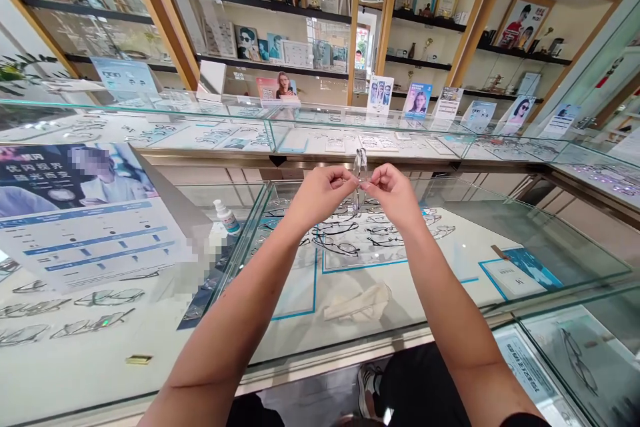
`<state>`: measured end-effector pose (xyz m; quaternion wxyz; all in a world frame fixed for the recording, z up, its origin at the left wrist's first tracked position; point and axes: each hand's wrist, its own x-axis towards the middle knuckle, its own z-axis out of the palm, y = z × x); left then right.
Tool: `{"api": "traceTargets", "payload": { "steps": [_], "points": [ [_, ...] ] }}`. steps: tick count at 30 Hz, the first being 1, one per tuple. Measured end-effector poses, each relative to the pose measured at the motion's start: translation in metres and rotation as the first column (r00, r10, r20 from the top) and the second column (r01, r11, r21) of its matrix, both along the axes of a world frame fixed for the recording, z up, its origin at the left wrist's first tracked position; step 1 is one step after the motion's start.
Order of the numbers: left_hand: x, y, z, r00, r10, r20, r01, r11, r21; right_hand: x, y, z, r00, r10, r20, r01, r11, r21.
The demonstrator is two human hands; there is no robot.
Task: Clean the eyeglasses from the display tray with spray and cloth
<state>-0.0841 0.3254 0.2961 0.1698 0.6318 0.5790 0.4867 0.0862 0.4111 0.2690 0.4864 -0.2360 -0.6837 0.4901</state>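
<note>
A pair of eyeglasses (361, 159) with thin rims is held up on edge in front of me, above the glass display case (280, 340). My left hand (325, 193) pinches it from the left, near its middle. From the right, the fingertips of my right hand (393, 195) grip it as well, almost touching the left ones. Fingers cover part of the frame. Below the hands, rows of eyeglasses (340, 247) lie inside the case. A crumpled pale cloth (360, 303) rests closer to me.
On the left stand a large printed sign (85, 227) and a small white bottle (227, 217). More eyeglasses (110, 297) lie near a gold-coloured piece (139, 359). A long glass counter (210, 110) runs across the back, before shelves. A leaflet (520, 273) lies at right.
</note>
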Motion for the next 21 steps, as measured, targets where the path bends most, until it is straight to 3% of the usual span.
{"api": "traceTargets", "payload": {
  "steps": [3,5,7,9,13,16,21],
  "points": [
    [0.006,0.003,-0.006,0.991,0.008,-0.137,-0.020,0.996,-0.085,0.003,0.007,-0.034,0.997,-0.062,-0.045,0.056,0.992,-0.113],
    [0.008,0.008,-0.011,0.973,0.039,-0.228,-0.063,0.993,-0.095,0.001,0.010,-0.058,0.972,-0.228,-0.056,0.218,0.966,-0.141],
    [0.008,0.013,-0.017,0.937,0.087,-0.337,-0.131,0.985,-0.108,-0.002,0.012,-0.080,0.912,-0.410,-0.005,0.409,0.910,-0.067],
    [0.006,0.020,-0.023,0.885,0.121,-0.450,-0.198,0.972,-0.127,-0.005,0.012,-0.096,0.868,-0.487,0.093,0.483,0.873,0.059],
    [-0.003,0.030,-0.029,0.789,0.179,-0.587,-0.302,0.946,-0.117,-0.012,0.010,-0.105,0.854,-0.420,0.307,0.370,0.905,0.210],
    [-0.010,0.045,-0.022,0.759,0.240,-0.605,-0.312,0.950,-0.014,-0.023,0.005,-0.104,0.862,-0.294,0.413,0.204,0.947,0.248],
    [-0.006,0.106,-0.001,0.786,0.263,-0.559,-0.220,0.965,0.145,-0.036,-0.006,-0.105,0.842,-0.259,0.474,0.148,0.955,0.258]
  ]
}}
